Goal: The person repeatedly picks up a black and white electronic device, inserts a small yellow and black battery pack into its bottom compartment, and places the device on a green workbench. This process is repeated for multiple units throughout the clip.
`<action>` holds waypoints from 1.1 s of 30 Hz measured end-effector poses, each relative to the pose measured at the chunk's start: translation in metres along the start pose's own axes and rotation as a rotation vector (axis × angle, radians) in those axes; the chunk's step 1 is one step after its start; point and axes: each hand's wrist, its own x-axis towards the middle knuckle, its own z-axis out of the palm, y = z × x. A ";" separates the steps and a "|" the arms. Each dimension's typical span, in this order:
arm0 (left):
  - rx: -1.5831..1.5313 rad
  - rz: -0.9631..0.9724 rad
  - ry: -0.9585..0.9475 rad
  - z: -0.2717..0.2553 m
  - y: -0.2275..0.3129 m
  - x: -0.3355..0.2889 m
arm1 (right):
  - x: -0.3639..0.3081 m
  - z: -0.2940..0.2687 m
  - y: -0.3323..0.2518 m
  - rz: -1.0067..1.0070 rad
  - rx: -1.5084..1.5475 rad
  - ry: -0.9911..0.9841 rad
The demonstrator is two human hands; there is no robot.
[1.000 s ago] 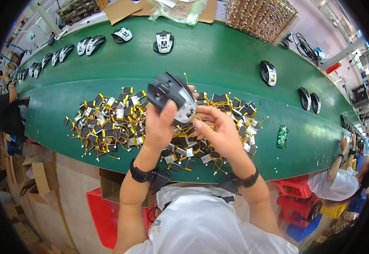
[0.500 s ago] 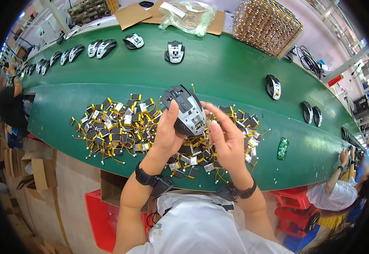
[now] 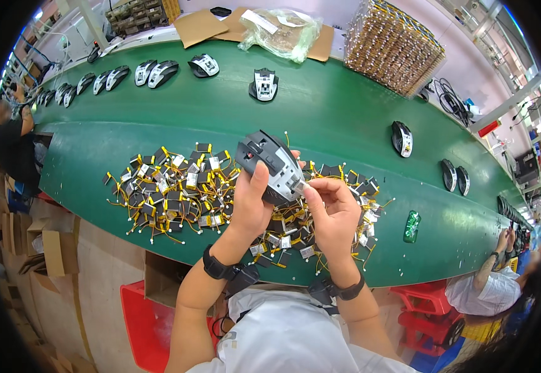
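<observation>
My left hand (image 3: pixel 248 205) is wrapped around a black and grey computer mouse (image 3: pixel 269 160), thumb on its near side. The mouse is tilted above the pile, its top cover off and the grey inner frame showing. At its lower right end my right hand (image 3: pixel 335 217) is closed in a pinch on a small pale piece that I cannot make out. Beneath both hands lies a heap of small flat battery packs (image 3: pixel 174 194) with yellow tape, thin wires and white connectors. Part of the heap is hidden behind the mouse and hands.
Partly built mice (image 3: pixel 264 85) stand along the green workbench (image 3: pixel 345 118), most to the far left. A green piece (image 3: pixel 412 226) lies on the right. Cardboard (image 3: pixel 201 28), plastic wrap (image 3: pixel 283 34) and bundled parts (image 3: pixel 394 46) sit behind. Co-workers sit at both ends; a red bin (image 3: pixel 135 323) stands below.
My right fingers have closed from a loose, spread pose into a pinch at the mouse's lower end. My left hand still holds the mouse in nearly the same place.
</observation>
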 end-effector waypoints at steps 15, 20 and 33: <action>-0.145 -0.144 0.039 -0.005 -0.002 0.002 | -0.002 0.007 0.008 -0.315 -0.266 0.006; -0.180 -0.242 -0.030 -0.007 0.001 0.004 | 0.010 -0.016 -0.002 -0.450 -0.455 -0.203; -0.100 -0.333 0.029 -0.010 0.010 0.008 | 0.008 -0.015 -0.023 -0.231 -0.394 -0.320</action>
